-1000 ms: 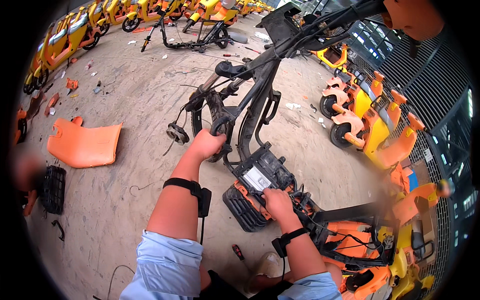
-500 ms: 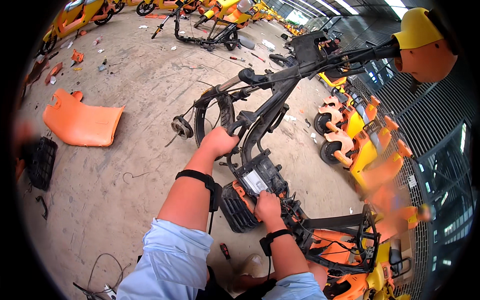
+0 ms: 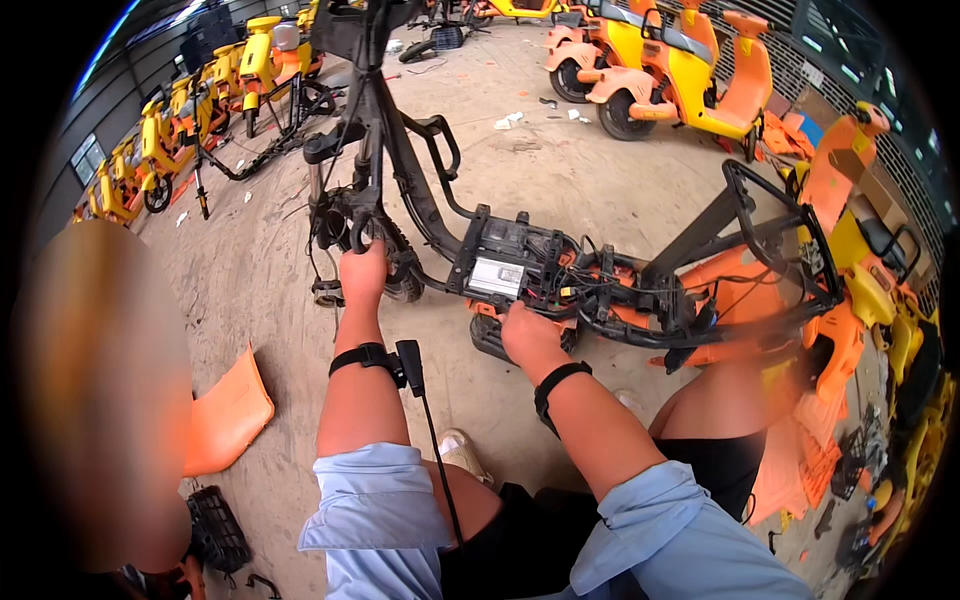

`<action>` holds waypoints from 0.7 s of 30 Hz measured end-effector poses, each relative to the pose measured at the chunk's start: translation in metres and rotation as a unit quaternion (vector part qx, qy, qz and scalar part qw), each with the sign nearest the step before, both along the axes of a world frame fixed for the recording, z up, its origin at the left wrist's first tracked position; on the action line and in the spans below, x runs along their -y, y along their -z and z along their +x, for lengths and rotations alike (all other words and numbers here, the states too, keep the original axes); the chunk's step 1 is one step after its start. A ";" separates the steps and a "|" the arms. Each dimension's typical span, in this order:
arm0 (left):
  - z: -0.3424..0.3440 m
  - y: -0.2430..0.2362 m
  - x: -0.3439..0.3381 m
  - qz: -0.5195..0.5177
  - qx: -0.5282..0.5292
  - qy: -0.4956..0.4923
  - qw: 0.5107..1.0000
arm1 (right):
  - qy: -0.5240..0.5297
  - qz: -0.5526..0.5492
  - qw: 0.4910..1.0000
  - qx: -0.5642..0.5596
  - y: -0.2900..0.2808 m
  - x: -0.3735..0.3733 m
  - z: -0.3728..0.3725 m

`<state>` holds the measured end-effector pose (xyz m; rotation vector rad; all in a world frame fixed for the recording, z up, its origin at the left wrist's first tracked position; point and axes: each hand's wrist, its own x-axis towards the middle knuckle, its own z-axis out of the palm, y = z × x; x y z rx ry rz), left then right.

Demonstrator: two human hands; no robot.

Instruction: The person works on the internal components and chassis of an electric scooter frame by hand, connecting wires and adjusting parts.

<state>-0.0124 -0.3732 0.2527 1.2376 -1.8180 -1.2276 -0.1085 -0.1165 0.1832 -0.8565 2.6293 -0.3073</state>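
A stripped black scooter frame [image 3: 400, 165] stands before me, its bare tubes rising at the far left. My left hand [image 3: 364, 272] is closed around a black tube near the front fork and front wheel [image 3: 398, 262]. Lower on the frame, a black tray [image 3: 512, 240] carries a silver box [image 3: 496, 276] with a pale label. Curled fingers of my right hand [image 3: 530, 335] grip the tray's near edge, just below the silver box; the fingertips are partly hidden. Wires [image 3: 570, 285] run from the tray toward the rear frame tubes [image 3: 735, 240].
An orange body panel [image 3: 230, 415] and a black slatted part [image 3: 218, 528] lie on the floor at left. Yellow and orange scooters [image 3: 670, 70] line the far side. Orange panels [image 3: 790, 465] are heaped at right. A blurred shape [image 3: 110, 400] covers the left side.
My view has swung to the right, and the frame now stands more upright. Both hands keep their holds on it.
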 end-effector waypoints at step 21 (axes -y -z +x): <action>0.015 -0.009 0.006 0.058 -0.004 0.157 0.986 | -0.312 -0.043 0.932 -0.180 0.002 -0.002 -0.086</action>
